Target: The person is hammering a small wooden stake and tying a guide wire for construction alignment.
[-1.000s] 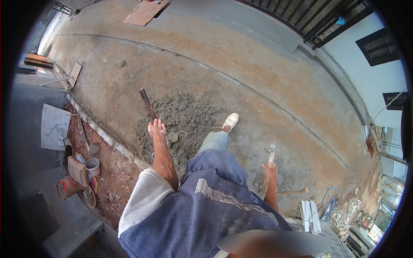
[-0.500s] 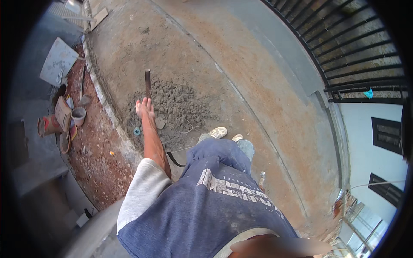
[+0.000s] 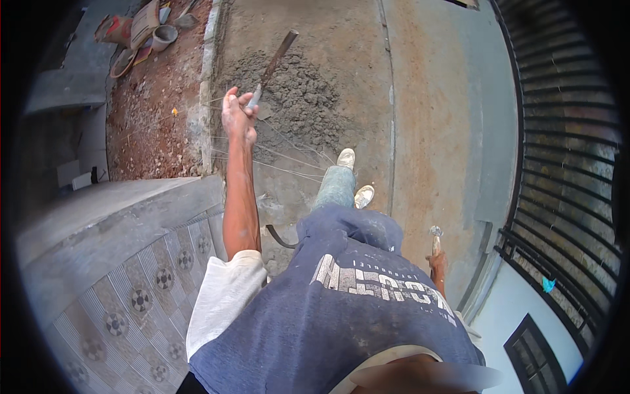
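Note:
My left hand (image 3: pixel 239 117) reaches out at far left with its fingers curled around the pale end of a long rod (image 3: pixel 278 56). The rod's dark brown length slants up and away over a heap of wet grey mortar (image 3: pixel 305 98). Low on the right, partly hidden by my body, my right hand (image 3: pixel 437 261) is closed around a short tool (image 3: pixel 436 241) with a pale shaft and a shiny end. Its exact kind is too small to make out. Thin strings (image 3: pixel 282 169) run between my left forearm and my feet.
A concrete kerb (image 3: pixel 209 72) borders reddish rubble (image 3: pixel 154 125) on the left. A grey bucket (image 3: pixel 164 36) and a sack (image 3: pixel 144 25) stand beyond it. Patterned tiles (image 3: pixel 141 299) lie nearer. A black barred fence (image 3: pixel 571 171) and pale wall (image 3: pixel 502 305) line the right.
My view has turned, so the heap and kerb sit higher and the tiles have appeared. The rod now tilts to the right, and my right hand has come into sight with its tool.

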The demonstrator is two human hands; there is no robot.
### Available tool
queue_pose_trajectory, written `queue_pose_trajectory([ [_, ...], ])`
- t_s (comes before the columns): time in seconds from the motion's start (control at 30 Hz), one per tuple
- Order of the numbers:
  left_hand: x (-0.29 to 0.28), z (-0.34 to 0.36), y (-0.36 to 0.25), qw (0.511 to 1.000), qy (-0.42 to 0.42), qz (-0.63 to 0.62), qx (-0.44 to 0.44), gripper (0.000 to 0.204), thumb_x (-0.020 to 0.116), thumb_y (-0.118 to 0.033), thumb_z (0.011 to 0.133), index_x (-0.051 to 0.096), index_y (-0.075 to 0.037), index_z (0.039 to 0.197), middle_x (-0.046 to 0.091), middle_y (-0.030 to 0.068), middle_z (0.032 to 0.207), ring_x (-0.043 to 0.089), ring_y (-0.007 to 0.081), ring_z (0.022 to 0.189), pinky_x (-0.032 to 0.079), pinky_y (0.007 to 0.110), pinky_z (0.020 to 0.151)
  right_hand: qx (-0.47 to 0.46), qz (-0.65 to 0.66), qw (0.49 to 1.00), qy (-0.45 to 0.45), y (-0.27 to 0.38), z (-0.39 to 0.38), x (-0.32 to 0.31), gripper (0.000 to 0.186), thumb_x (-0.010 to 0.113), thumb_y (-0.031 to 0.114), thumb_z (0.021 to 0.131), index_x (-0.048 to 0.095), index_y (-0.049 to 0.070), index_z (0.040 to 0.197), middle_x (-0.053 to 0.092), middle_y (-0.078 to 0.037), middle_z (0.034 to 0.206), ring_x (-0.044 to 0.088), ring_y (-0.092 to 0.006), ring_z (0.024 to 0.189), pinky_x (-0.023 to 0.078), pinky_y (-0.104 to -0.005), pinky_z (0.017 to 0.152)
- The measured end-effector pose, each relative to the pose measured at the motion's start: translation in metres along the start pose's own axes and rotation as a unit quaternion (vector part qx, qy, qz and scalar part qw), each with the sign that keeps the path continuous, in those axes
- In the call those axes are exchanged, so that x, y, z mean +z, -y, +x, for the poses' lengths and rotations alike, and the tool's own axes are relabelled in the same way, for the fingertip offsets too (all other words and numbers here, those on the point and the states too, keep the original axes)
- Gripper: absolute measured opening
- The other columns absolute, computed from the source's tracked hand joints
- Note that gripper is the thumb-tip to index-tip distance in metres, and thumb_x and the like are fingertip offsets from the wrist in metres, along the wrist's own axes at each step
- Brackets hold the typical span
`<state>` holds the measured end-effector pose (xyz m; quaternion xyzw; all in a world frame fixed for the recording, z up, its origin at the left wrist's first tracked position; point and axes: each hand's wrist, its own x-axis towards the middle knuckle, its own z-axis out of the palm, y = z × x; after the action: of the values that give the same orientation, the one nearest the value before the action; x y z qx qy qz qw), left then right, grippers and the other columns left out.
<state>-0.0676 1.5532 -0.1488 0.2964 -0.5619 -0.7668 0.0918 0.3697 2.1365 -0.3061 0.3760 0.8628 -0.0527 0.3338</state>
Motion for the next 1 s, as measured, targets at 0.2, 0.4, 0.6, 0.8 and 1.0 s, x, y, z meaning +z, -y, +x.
queue_pose_trajectory([
  [0.2, -0.001, -0.072, 0.034, 0.993, -0.09, -0.07, -0.008, 0.027, 0.036, -0.027, 0.104, 0.047, -0.011, 0.124, 0.064, 0.0049, 0.085, 0.042, 0.0027, 0.049, 0.049, 0.021, 0.054, -0.072, 0.225, 0.971, 0.045, 0.09, 0.121, -0.115, 0.027, 0.077, 0.014, 0.072, 0.055, 0.0, 0.077, 0.057, -0.008, 0.058, 0.056, -0.0192, 0.045, 0.043, -0.0336, 0.038],
  [0.4, 0.025, -0.067, 0.03, 0.976, -0.19, -0.106, -0.003, 0.027, 0.037, -0.028, 0.104, 0.048, -0.01, 0.122, 0.064, 0.0048, 0.085, 0.039, 0.0023, 0.049, 0.047, 0.021, 0.055, -0.145, 0.174, 0.968, 0.111, 0.188, 0.17, -0.163, 0.026, 0.076, 0.011, 0.074, 0.051, 0.005, 0.077, 0.055, -0.007, 0.061, 0.051, -0.0172, 0.043, 0.039, -0.0354, 0.038],
  [0.6, 0.045, -0.064, 0.005, 0.959, -0.263, -0.097, 0.051, 0.027, 0.037, -0.026, 0.104, 0.048, -0.009, 0.123, 0.062, 0.0043, 0.084, 0.037, 0.0023, 0.05, 0.046, 0.021, 0.056, -0.214, -0.003, 0.96, 0.182, 0.245, 0.229, -0.206, 0.04, 0.079, 0.022, 0.068, 0.063, -0.004, 0.094, 0.066, -0.015, 0.075, 0.066, -0.0264, 0.063, 0.052, -0.0405, 0.058],
  [0.8, 0.071, -0.065, 0.011, 0.932, -0.34, -0.115, 0.041, 0.027, 0.034, -0.024, 0.104, 0.048, -0.011, 0.124, 0.062, 0.004, 0.089, 0.039, 0.0018, 0.053, 0.046, 0.022, 0.06, -0.289, -0.186, 0.929, 0.137, 0.28, 0.288, -0.28, 0.053, 0.08, 0.028, 0.065, 0.061, 0.003, 0.108, 0.067, -0.021, 0.103, 0.063, -0.0383, 0.102, 0.049, -0.0472, 0.085],
  [1.0, 0.06, -0.064, 0.061, 0.927, -0.37, -0.059, 0.009, 0.028, 0.035, -0.027, 0.104, 0.05, -0.013, 0.124, 0.064, 0.0037, 0.087, 0.041, 0.0024, 0.053, 0.046, 0.023, 0.058, -0.366, -0.247, 0.895, 0.055, 0.342, 0.335, -0.338, 0.045, 0.081, 0.024, 0.064, 0.063, 0.002, 0.099, 0.069, -0.02, 0.095, 0.066, -0.0364, 0.091, 0.051, -0.0455, 0.077],
])
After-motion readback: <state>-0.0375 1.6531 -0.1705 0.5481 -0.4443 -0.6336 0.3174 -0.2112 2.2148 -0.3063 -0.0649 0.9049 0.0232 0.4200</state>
